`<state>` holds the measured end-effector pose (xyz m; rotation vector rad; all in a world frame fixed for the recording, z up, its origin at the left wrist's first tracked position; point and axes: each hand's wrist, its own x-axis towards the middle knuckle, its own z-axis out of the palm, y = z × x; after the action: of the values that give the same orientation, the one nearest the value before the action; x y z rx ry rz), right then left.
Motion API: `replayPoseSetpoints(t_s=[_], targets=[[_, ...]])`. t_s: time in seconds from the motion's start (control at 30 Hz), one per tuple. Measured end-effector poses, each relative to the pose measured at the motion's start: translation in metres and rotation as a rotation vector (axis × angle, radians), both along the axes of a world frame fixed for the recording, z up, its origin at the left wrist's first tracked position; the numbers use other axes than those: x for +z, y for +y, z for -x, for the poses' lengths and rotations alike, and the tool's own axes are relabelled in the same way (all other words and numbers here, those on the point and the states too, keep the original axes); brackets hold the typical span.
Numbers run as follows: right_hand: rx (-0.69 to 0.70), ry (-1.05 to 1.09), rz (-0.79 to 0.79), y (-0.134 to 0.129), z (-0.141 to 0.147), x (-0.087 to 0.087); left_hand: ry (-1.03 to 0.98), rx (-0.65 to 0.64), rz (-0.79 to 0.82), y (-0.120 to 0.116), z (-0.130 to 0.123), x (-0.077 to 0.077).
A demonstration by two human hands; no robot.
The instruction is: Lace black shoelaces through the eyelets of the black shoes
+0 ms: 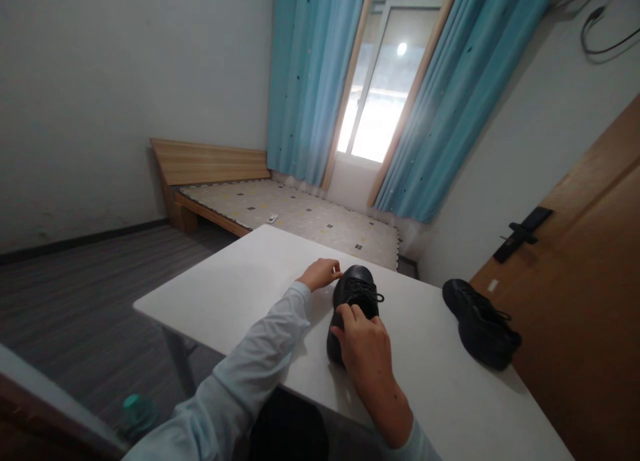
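A black lace-up shoe (359,284) stands on the white table (225,281), its toe pointing away from me. My left hand (321,274) is beside the left of the toe, its fingers bent and their tips at the shoe's edge. Over the shoe's opening is my right hand (365,341), with its fingers curled and closed on the collar, which it partly hides. A second black shoe (483,324) lies apart at the table's right side, its laces loose.
Behind the table is a bed (305,214) with a small white object (272,218) on its mattress. A wooden door (580,281) with a black handle stands at the right. A bottle with a green cap (133,402) is at the lower left.
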<state>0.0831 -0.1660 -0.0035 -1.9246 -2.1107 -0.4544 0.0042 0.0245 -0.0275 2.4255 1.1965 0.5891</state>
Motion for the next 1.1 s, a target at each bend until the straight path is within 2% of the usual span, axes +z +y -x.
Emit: replayPoseSetpoints(t_s=[0.17, 0.33, 0.5, 0.67, 0.87, 1.0, 1.1], targets=[[0.052, 0.068, -0.033, -0.001, -0.013, 0.007, -0.033, 0.099, -0.009, -0.002, 0.002, 0.004], [0.093, 0.150, -0.064, 0.003, -0.036, 0.018, -0.024, 0.102, -0.014, -0.002, 0.002, 0.005], [0.074, 0.222, -0.087, 0.012, -0.073, 0.034, -0.020, 0.099, -0.015, -0.002, 0.002, 0.005], [0.017, 0.173, -0.141, 0.025, -0.121, 0.042, -0.003, 0.083, -0.027, -0.001, 0.003, 0.003], [-0.074, 0.033, -0.255, 0.040, -0.182, 0.030, 0.015, 0.101, -0.050, 0.002, 0.002, 0.000], [-0.129, -0.020, -0.317, 0.044, -0.213, 0.009, 0.022, 0.100, -0.059, 0.001, 0.002, 0.000], [-0.147, -0.056, -0.304, 0.045, -0.227, -0.008, 0.033, 0.097, -0.060, 0.000, 0.002, 0.001]])
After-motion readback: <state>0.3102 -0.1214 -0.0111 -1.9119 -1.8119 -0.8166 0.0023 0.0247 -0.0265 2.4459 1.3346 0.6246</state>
